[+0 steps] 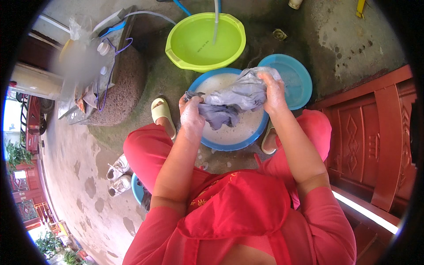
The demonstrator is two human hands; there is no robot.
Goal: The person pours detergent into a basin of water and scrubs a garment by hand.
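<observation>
A wet grey cloth or garment is stretched between my two hands, above a blue basin of cloudy, sudsy water. My left hand grips its darker end, with suds on the fingers and wrist. At the other end, my right hand is closed on a bunched, foamy part near the basin's right side. Part of the cloth hangs below my hands over the water. A yellow-green basin of water stands beyond, with a pale hose running into it. Right of the blue basin is a smaller light-blue basin holding water.
A stone slab table at left carries a blue brush, a purple hanger and small cups. White shoes and another blue basin holding dark fabric are by my left knee. A red panelled door stands at right.
</observation>
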